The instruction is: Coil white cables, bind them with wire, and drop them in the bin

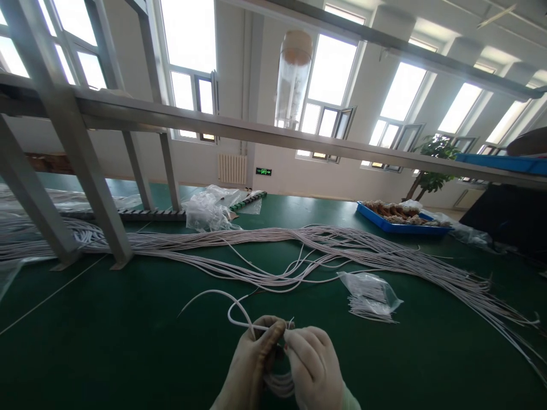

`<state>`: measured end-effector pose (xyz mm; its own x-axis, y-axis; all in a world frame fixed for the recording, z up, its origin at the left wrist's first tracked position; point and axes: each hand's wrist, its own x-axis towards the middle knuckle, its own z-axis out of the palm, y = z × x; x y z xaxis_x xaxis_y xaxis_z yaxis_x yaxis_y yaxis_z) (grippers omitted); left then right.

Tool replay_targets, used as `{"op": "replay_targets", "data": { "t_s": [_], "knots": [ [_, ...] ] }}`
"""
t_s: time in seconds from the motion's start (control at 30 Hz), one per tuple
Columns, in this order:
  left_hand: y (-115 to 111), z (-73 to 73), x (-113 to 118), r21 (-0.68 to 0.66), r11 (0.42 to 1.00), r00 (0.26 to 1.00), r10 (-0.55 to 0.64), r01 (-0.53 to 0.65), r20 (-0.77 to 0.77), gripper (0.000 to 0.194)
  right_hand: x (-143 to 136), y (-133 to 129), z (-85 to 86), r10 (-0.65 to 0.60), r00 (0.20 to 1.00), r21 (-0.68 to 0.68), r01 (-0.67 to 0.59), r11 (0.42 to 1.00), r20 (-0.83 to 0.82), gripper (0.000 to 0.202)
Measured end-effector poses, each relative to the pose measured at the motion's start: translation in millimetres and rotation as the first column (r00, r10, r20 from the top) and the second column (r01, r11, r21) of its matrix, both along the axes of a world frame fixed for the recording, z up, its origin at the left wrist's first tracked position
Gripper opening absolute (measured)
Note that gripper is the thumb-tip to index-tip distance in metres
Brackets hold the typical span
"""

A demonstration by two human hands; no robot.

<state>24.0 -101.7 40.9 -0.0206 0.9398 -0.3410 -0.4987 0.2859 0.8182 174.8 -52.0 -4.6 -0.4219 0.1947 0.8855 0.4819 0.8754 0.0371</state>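
My left hand, in a pale glove, is closed on a white cable at the bottom centre. One stretch of the cable loops up past the fingers, and a thin end trails left over the green table. Right beside it, my gloved right hand is closed, its fingertips pinched near a thin cable end that sticks up between the hands. What exactly those fingertips hold is too small to tell. Below and between both hands hangs a coil of white cable.
A long bundle of pale cables crosses the green table. A clear bag of thin pieces lies at right, with a blue tray behind. Metal posts stand left; crumpled plastic lies at the back.
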Motion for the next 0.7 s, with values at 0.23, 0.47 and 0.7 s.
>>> {"op": "replay_targets", "data": {
  "t_s": [0.23, 0.47, 0.7],
  "knots": [
    [2.5, -4.0, -2.1, -0.058, 0.998, 0.998, -0.003, 0.006, 0.061, 0.048, 4.2, -3.1, 7.4, 0.084, 0.991, -0.126, -0.071, 0.99, 0.102, 0.034],
    [1.0, 1.6, -0.1, -0.054, 0.999, 0.998, -0.001, 0.005, 0.065, 0.044, 5.1, -3.8, 0.6, 0.081, 0.991, -0.207, -0.058, 0.977, 0.103, 0.032],
    [5.2, 1.4, 1.7, -0.03, 1.0, 1.0, 0.004, -0.005, -0.031, 0.05, -3.6, -3.6, 10.0, 0.007, 0.992, -0.512, -0.072, 0.856, -0.128, 0.015]
  ]
}}
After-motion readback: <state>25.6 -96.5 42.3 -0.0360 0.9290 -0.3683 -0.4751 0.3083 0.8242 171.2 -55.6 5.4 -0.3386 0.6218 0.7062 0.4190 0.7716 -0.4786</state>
